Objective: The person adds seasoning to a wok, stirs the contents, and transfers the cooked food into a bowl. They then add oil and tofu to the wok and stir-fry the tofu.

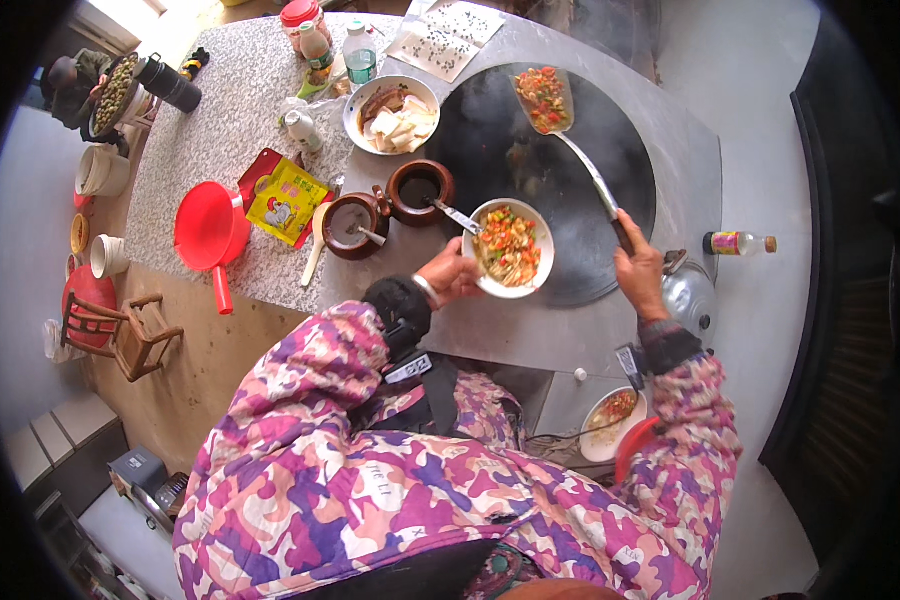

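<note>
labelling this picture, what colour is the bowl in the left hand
The bowl is white, clearest in the head view.

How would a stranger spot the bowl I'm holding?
Find the large round black wok. Over its lower left edge, your left hand holds the round white bowl. Chopped red and green food sets it apart from the neighbouring white bowl of pale slices.

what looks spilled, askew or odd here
Nothing looks clearly spilled. The bottle right of the wok appears sideways, perhaps tipped over, but the fisheye may only make it lean; I cannot tell which.
</note>
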The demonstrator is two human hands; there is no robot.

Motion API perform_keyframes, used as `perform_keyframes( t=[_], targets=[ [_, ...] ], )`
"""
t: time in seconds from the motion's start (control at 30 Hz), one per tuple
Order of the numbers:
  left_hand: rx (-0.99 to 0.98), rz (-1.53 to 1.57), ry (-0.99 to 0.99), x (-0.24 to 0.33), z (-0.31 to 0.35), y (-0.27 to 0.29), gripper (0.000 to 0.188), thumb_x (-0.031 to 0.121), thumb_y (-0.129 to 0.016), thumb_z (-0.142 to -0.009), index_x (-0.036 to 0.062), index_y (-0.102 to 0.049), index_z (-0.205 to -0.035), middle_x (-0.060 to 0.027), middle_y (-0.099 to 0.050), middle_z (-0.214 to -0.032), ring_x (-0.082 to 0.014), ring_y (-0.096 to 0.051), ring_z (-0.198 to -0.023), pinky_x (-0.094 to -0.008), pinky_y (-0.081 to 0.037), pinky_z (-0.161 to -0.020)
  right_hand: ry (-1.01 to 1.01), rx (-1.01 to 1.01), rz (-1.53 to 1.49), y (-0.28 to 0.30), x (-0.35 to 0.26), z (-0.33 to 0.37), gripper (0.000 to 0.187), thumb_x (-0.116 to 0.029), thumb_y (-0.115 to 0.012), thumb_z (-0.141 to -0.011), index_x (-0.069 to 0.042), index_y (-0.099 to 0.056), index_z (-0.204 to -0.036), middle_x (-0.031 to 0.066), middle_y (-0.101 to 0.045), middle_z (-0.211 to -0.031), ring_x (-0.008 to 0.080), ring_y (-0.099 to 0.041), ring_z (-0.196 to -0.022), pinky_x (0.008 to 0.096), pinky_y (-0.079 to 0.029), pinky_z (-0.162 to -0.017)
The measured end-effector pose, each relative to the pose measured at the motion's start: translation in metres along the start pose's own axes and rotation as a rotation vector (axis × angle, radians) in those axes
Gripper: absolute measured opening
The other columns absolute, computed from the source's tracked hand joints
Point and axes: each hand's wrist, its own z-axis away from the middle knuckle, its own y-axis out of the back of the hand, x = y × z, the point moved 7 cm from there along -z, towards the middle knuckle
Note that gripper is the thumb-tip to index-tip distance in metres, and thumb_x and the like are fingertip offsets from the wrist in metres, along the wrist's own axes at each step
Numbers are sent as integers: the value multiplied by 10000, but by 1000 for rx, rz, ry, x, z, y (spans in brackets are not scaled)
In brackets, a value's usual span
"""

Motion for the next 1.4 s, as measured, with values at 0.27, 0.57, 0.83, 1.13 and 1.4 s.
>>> perform_keyframes(
  t=[0.27, 0.57, 0.83, 1.13, 1.4],
  targets=[
    [-63, 9, 66, 22, -45, -34, 444, -64, -540, -727, 81, -513, -1146, -120, -611, -1065, -291, -626, -972, -452, -530, -823, -42, -15, 331, 89, -104, 102, 584, 79, -532, -728, -143, -537, -1268, 164, -637, -892, 315, -630, -750, 367, -479, -650],
    [16, 1, -18, 44, -39, -29, 513, -42, -553, -732, 139, -344, -1165, -130, -468, -1207, -337, -607, -952, -458, -514, -832, 240, -38, 869, 69, -113, 142, 621, 20, -577, -720, -203, -531, -1297, 30, -372, -620, 199, -435, -536, 359, -361, -494],
    [110, -4, -40, 45, -31, -16, 614, -79, -559, -711, 155, -339, -1235, -137, -468, -1202, -327, -582, -985, -450, -517, -825, 293, -18, 983, 89, -100, 148, 602, 19, -584, -713, -200, -560, -1273, 25, -361, -631, 183, -424, -547, 340, -353, -500],
    [86, -10, -51, 50, -37, -9, 710, -108, -568, -690, 175, -300, -1284, -130, -481, -1188, -299, -582, -989, -430, -512, -833, -39, 55, 620, 93, -83, 144, 567, 50, -539, -737, -160, -557, -1264, 105, -528, -742, 295, -532, -655, 401, -409, -587],
    [-101, -121, 88, 25, -24, -24, 671, -67, -525, -733, 151, -268, -1313, -135, -475, -1226, -289, -580, -1055, -433, -531, -825, -342, -173, 398, 68, 8, 90, 487, -21, -514, -739, -136, -573, -1209, 212, -627, -998, 383, -592, -941, 430, -461, -804]
  ],
)
